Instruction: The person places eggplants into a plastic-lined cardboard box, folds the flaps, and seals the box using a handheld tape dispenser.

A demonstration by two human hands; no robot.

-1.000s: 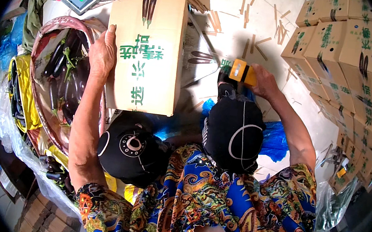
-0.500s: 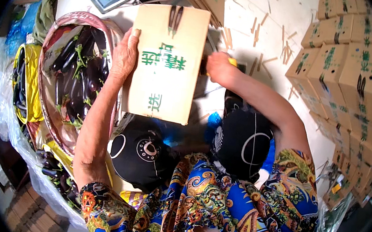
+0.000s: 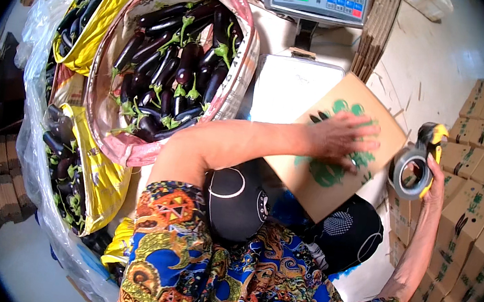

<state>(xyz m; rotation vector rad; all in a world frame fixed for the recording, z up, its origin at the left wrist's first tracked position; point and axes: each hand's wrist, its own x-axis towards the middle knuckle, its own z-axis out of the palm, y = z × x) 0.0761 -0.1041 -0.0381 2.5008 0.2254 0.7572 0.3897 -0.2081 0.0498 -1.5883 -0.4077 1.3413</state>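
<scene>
Yellow tape dispenser [image 3: 425,142], one; hands [image 3: 342,140], two

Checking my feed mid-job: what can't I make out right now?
All in the head view:
Box print: partly covered by the left hand.
Box underside: faces away from the camera.
Right hand grip: partly hidden by the tape dispenser.
Scale display: top cut off by the upper edge.
Beneath the top eggplants: covered by them.
</scene>
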